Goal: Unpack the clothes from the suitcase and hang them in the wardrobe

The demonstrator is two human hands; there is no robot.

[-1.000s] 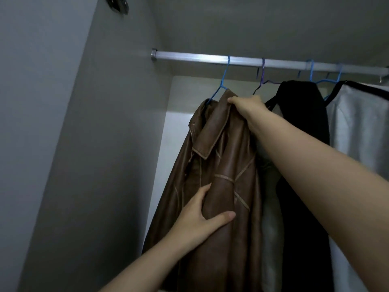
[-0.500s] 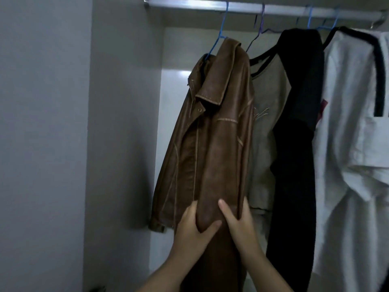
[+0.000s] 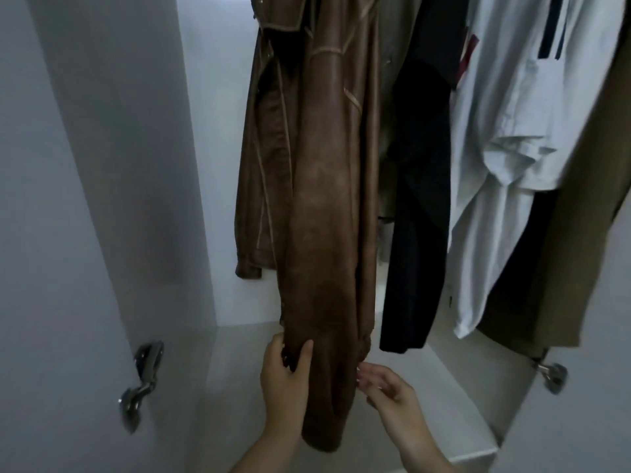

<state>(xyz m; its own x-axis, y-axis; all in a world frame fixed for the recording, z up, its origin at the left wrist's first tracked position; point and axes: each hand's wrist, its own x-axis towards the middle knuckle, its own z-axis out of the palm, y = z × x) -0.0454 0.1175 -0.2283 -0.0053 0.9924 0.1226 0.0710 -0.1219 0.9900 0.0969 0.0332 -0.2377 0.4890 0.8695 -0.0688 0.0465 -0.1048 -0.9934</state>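
While the jacket [image 3: 321,186] is hanging in the wardrobe [image 3: 102,199] | left hand [image 3: 285,377] is pinching its sleeve | right hand [image 3: 386,387] fingers are hovering loose beside it

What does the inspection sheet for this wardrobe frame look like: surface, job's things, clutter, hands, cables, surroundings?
Surface: pale wardrobe floor below the hanging clothes.
Job's things: brown leather jacket hangs at the left of the row; its hanger and the rail are out of frame.
Clutter: nothing seen.
Hands: left hand grips the jacket's sleeve near the cuff; right hand is beside the sleeve with relaxed fingers, holding nothing.
Cables: nothing seen.
Surroundings: black garment, white T-shirt and tan garment hang to the right; metal door hinges on both sides.
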